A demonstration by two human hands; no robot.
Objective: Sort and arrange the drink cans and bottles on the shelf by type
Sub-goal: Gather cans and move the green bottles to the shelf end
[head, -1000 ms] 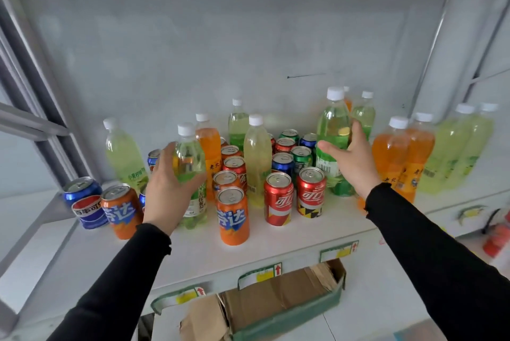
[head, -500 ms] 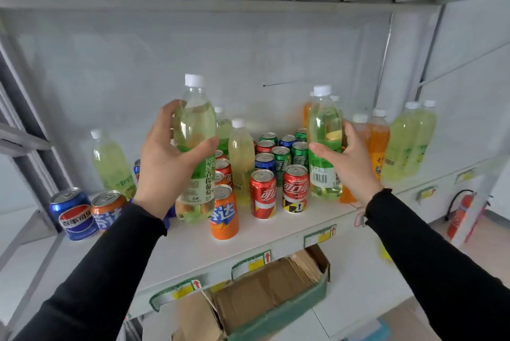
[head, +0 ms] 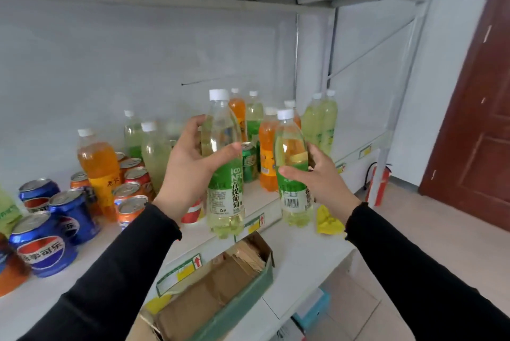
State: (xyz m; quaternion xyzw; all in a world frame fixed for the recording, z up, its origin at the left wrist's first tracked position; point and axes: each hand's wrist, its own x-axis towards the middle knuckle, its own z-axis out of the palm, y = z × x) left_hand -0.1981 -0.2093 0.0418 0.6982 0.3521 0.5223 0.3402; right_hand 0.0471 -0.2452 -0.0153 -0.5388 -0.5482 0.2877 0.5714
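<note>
White shelf (head: 91, 247): cans, bottles mixed. Left hand (head: 190, 167) fingers clamped on green-label bottle (head: 225, 175); right hand (head: 320, 178) clamped on second green-label bottle (head: 292, 164).

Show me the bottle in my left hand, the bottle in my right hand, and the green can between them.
left-hand bottle (head: 225, 189): head view, green label.
right-hand bottle (head: 289, 145): head view, clear upper body.
green can (head: 249, 162): head view, its side.

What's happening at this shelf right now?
A person is sorting drinks. The left hand grips one pale green bottle and the right hand grips another, both lifted in front of the shelf. Blue cans, orange bottles and more green bottles stand mixed on it.
</note>
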